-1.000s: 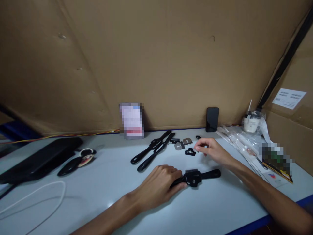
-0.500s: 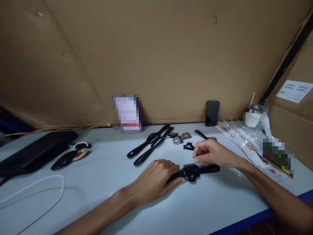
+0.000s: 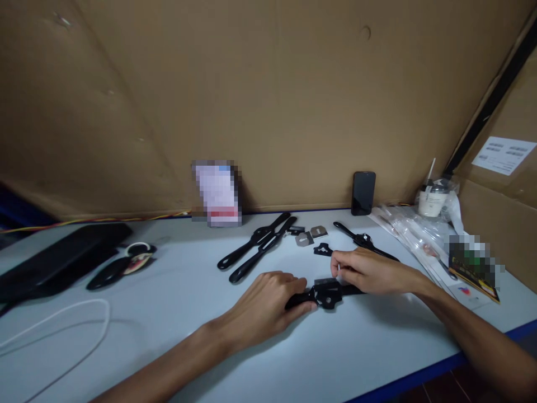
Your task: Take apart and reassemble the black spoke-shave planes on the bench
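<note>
My left hand [image 3: 279,299] is wrapped round the left handle of a black spokeshave [image 3: 328,296], which lies on the table. My right hand [image 3: 356,268] is just above the tool's right side, its thumb and fingers pinched near the blade's edge; whatever is between the fingertips is too small to make out. Beyond the hands lie a black cap plate [image 3: 323,250], a flat steel blade [image 3: 304,239] and another blade [image 3: 319,232]. Two more black spokeshaves [image 3: 255,240] rest side by side to the left of these. Another spokeshave [image 3: 364,240] lies behind my right hand.
A dark phone [image 3: 363,193] leans on the cardboard wall [image 3: 268,101]. Plastic packets [image 3: 409,232] and a bagged cup [image 3: 433,200] are at the right. On the left are a black case [image 3: 59,263], a dark oval object with a ring [image 3: 109,273] and a white cable [image 3: 104,319].
My right hand has come down and slightly closer to the spokeshave, now covering part of its right handle. The left hand keeps its grip.
</note>
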Motion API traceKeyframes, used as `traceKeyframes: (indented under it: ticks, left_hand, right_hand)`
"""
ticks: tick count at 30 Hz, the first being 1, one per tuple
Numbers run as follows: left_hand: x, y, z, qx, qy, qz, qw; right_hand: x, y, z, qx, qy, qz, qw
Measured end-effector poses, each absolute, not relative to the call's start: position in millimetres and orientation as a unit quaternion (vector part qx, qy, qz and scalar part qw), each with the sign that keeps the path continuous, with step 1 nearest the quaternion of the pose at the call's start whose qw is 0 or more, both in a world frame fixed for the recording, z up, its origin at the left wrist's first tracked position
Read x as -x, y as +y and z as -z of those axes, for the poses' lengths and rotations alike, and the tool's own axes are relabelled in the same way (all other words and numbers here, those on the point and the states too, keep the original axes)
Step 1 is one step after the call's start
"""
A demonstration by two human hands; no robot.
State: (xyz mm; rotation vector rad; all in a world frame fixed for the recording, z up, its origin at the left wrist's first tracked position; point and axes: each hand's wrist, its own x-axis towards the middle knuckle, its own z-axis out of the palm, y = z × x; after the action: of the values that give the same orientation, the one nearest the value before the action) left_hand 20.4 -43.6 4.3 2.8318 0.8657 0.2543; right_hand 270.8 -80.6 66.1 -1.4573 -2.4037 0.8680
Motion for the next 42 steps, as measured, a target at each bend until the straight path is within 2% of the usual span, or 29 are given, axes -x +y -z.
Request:
traceKeyframes:
  ticks: [5, 10, 18, 27, 42]
  left_hand:
    - [-22.1, -42.2, -9.0, -0.93, 0.314, -0.087, 0.168]
    - [-22.9, -40.4, -11.0, -0.924, 0.32, -0.075, 0.196]
    - [-21.3, -39.3, -9.5, -0.92, 0.285, -0.122, 0.241]
    - [-21.1, -40.1, -10.3, -0.927, 0.275, -0.129, 0.221]
    - [-21.5, -40.8, -10.9, -0.928, 0.277, -0.116, 0.219]
  right_hand:
    - [-267.6, -84.8, -65.6, 0.493, -0.804, -0.325, 0.061]
    - [-265.6, -85.0, -65.7, 0.506, -0.789, -0.344, 0.052]
    - [-263.3, -82.1, -63.5, 0.505, -0.793, -0.339, 0.029]
    - [-262.1, -82.5, -61.7, 0.496, -0.795, -0.346, 0.049]
    - [-256.1, -80.5, -43.9, 0.533, -0.789, -0.288, 0.1]
